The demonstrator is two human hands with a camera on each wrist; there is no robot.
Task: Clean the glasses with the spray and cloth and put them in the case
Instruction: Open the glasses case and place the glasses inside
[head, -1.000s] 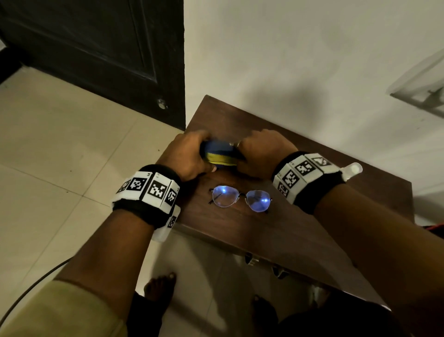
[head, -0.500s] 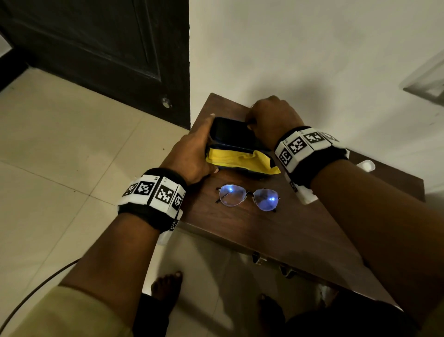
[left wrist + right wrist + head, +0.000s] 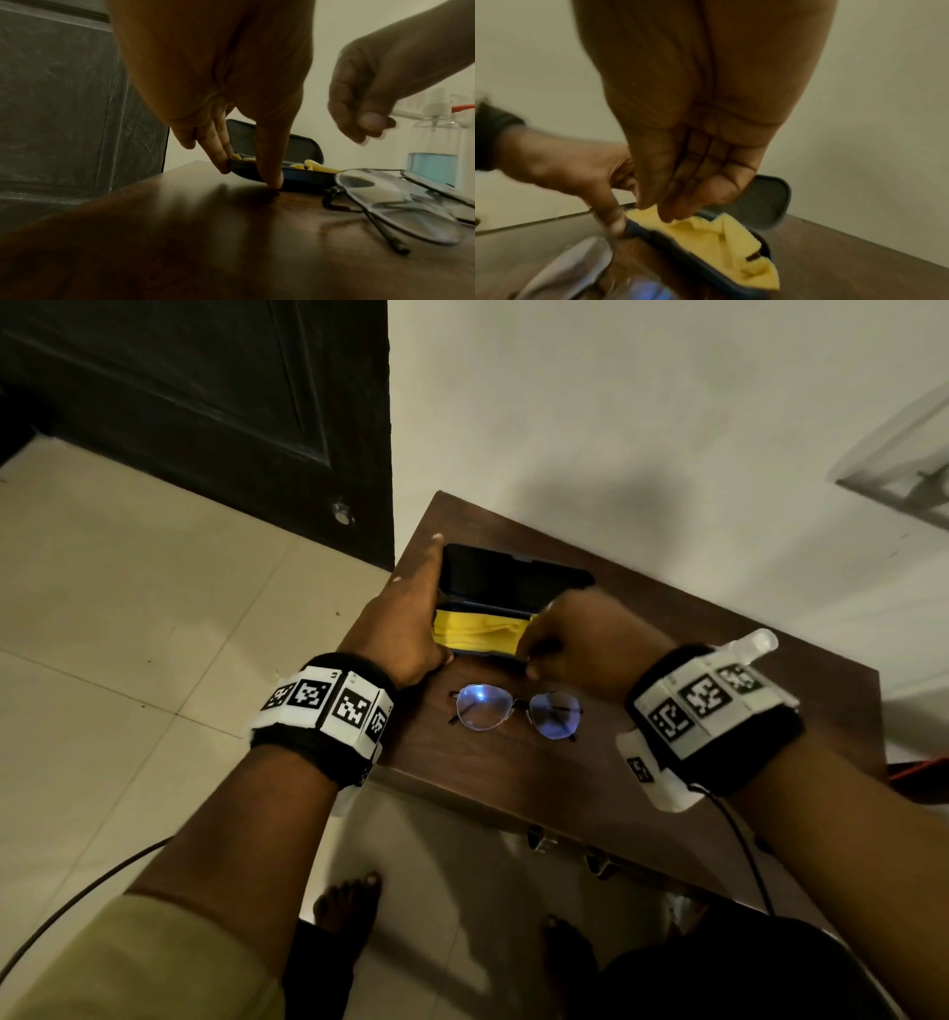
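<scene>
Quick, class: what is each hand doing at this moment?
Left hand: steadies the end of the open case, fingers and thumb around its base.
Right hand: fingertips pinching the yellow cloth in the case.

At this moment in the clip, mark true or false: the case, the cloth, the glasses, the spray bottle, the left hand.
1. The glasses case is open. True.
2. The yellow cloth lies on the table beside the case. False: it sits inside the case.
3. The glasses are in the case. False: they lie on the wooden table, nearer the person.
4. The spray bottle holds blue liquid. True.
5. The left hand steadies the case's end. True.
</scene>
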